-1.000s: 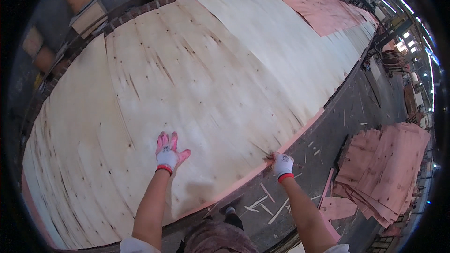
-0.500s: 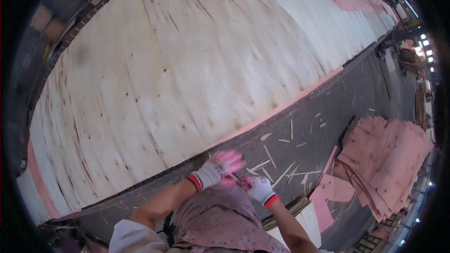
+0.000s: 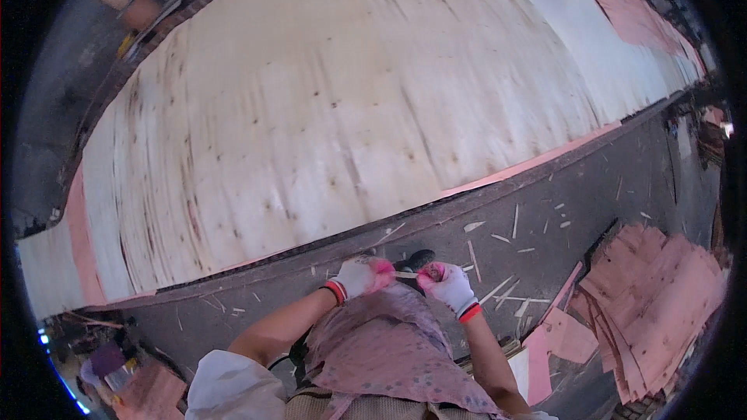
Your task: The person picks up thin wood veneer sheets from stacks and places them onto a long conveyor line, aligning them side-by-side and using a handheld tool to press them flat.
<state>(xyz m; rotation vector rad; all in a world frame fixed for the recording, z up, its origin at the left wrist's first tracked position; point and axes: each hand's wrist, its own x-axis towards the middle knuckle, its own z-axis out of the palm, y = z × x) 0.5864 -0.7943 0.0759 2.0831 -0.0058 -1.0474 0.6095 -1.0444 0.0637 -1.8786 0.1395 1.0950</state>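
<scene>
In front of my apron [image 3: 381, 342] I hold a thin pale strip [image 3: 405, 274], stretched between my two hands; it looks like wood veneer. My left hand [image 3: 362, 276], in a white glove with pink-stained fingers and a red cuff, is closed on the strip's left end. The fingers of my right hand [image 3: 449, 286], gloved the same way, pinch its right end. Just beyond my hands lies the near edge of a large pale veneer sheet [image 3: 350, 124] with dark streaks and small knots. Both hands are apart from that sheet.
A pink sheet [image 3: 537, 162] peeks out along the veneer's near edge. Pale slivers [image 3: 498, 289] litter the dark floor [image 3: 583, 202]. A stack of pink sheets [image 3: 654, 295] stands at right, with loose pink pieces [image 3: 568, 336] beside it. A dark shoe [image 3: 420, 258] shows beyond my hands.
My hands have drawn apart sideways, and the pale strip now shows between them. My left hand's fingers, spread and blurred before, are closed. The view has turned, shifting the veneer sheet rightward.
</scene>
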